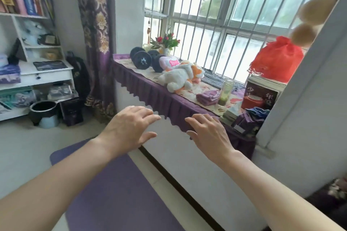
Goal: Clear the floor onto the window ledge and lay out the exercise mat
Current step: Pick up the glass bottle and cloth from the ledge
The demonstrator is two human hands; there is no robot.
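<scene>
A purple exercise mat (116, 189) lies flat on the pale floor below the window ledge (148, 88), which wears a purple frilled cloth. On the ledge sit black dumbbells (142, 60), a white and orange plush toy (180, 77), a folded purple towel (207, 97), a clear bottle (226, 92) and books (261, 95). My left hand (129, 127) hovers open in front of the ledge's frill, holding nothing. My right hand (210, 133) is open too, fingers spread, close to the frill's lower edge.
A white shelf unit (37, 73) with books stands at the left, with a black bin (44, 110) and dark boxes beside it. A purple curtain (95, 33) hangs left of the barred window. A red mesh bag (277, 60) sits at the ledge's right end.
</scene>
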